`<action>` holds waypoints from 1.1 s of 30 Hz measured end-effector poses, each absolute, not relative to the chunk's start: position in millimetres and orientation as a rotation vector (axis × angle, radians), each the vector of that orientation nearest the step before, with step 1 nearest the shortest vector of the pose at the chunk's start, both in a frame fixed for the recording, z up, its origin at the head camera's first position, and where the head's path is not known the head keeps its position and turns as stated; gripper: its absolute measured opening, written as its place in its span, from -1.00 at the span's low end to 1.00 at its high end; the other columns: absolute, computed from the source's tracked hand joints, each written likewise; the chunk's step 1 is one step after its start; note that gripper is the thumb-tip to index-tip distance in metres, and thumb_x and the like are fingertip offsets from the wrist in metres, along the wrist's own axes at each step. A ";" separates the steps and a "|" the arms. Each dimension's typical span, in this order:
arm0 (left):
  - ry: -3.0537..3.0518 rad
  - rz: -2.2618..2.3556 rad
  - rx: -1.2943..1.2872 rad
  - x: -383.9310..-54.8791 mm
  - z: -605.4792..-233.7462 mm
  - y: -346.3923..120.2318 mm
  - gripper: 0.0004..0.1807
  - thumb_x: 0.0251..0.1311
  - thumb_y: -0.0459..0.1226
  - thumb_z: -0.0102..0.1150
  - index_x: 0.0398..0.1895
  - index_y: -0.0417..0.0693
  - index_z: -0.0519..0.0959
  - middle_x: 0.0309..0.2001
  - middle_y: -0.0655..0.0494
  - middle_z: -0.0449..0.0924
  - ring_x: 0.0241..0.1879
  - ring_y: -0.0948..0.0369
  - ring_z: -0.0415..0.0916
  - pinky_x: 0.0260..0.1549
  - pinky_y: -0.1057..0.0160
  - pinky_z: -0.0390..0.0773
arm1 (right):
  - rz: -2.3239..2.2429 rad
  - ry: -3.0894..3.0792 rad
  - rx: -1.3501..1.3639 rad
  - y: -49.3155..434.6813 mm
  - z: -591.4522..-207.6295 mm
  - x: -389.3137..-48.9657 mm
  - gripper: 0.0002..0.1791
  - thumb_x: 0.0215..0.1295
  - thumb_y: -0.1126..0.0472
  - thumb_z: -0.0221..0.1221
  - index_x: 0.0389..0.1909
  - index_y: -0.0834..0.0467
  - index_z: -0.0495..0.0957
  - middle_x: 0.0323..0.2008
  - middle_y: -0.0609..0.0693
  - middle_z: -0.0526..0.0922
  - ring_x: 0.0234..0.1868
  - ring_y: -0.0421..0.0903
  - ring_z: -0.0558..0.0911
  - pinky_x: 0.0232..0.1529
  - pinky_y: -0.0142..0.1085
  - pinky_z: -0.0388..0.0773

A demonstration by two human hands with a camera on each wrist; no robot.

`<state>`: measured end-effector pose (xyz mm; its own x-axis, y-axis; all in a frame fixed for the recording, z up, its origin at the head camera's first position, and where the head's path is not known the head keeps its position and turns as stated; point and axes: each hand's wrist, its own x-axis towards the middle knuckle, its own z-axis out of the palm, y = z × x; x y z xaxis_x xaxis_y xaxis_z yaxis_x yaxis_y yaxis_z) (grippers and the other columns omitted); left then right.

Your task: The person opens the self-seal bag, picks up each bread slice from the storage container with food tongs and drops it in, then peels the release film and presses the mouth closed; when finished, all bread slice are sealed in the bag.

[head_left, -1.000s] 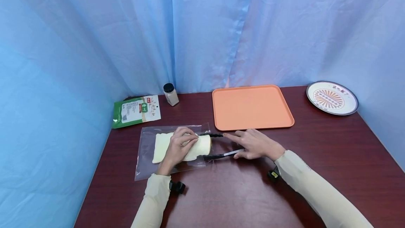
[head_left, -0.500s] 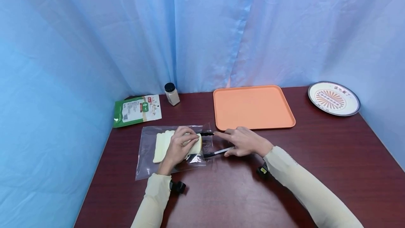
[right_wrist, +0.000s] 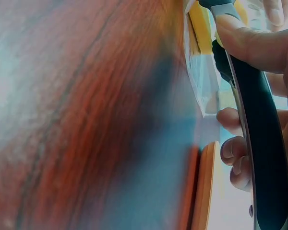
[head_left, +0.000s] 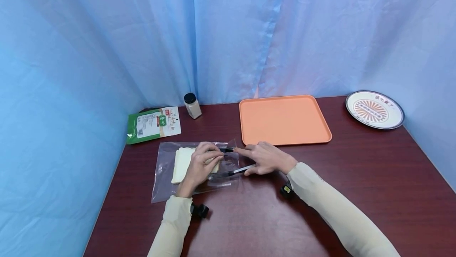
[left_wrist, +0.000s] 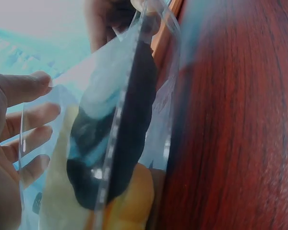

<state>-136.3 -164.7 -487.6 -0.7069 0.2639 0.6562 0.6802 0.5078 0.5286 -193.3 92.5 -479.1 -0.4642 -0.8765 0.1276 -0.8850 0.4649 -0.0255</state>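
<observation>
In the head view a clear plastic bag (head_left: 163,177) lies on the table, its mouth to the right. My left hand (head_left: 201,164) pinches the bag's upper edge near that mouth. My right hand (head_left: 265,158) grips a pair of tongs (head_left: 243,169), spread between thumb and fingers. The tongs' black tips (left_wrist: 134,120) are inside the bag. Between them sits pale bread (head_left: 182,164), mostly within the bag and partly hidden by my left hand. In the right wrist view my thumb lies along the tongs' black handle (right_wrist: 259,143), and the bread's yellowish edge (right_wrist: 200,26) shows beyond.
An orange tray (head_left: 285,120) lies behind my right hand. At the back left are a green-and-white packet (head_left: 153,125) and a black-capped jar (head_left: 192,106). A patterned plate (head_left: 375,109) stands at the back right, and blue curtains (head_left: 228,39) surround the table (head_left: 256,221).
My right hand has moved left, pushing the tongs and the bread deeper into the bag. My left hand has stayed in place on the bag.
</observation>
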 end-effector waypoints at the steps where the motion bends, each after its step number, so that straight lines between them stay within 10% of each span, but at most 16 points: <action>1: -2.251 -1.100 -0.774 -136.4 -487.4 -164.8 -0.94 0.06 -0.43 0.43 -0.38 -0.17 0.78 -0.29 0.02 0.69 -0.09 0.05 0.54 -0.02 0.06 0.50 | 0.131 -2.611 1.573 91.3 -479.1 -193.5 -0.09 0.14 -0.43 0.22 0.39 0.04 0.42 -0.20 0.01 0.67 -0.70 -0.16 0.36 -0.61 -0.28 0.40; 33: -2.277 -1.101 -0.744 -135.6 -485.6 -163.9 -0.95 0.08 -0.42 0.42 -0.37 -0.20 0.78 -0.30 0.03 0.68 -0.09 0.08 0.53 -0.07 0.09 0.51 | 0.116 -2.726 1.564 68.2 -476.5 -195.4 0.02 0.10 -0.50 0.19 0.46 0.03 0.33 0.03 0.16 0.69 -0.64 -0.10 0.47 -0.48 -0.18 0.55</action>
